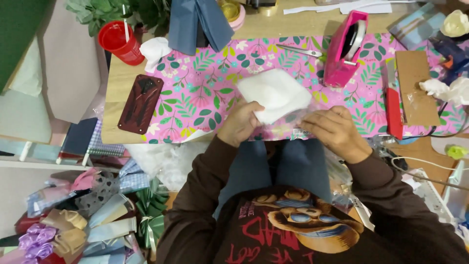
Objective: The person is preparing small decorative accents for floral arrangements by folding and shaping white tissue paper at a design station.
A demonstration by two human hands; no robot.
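I can barely make out the clear plastic bag (298, 122) under my right hand (333, 131); my left hand (241, 123) pinches the soft white folded cloth (274, 93).

Red cup (118, 42), scissors (299, 50), pink tape dispenser (345, 49), ribbon bows (73, 230).

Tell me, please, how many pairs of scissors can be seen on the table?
1. The scissors lie on the pink floral wrapping paper, at its far edge, just left of the pink tape dispenser. Others may be hidden under the clutter at the right.
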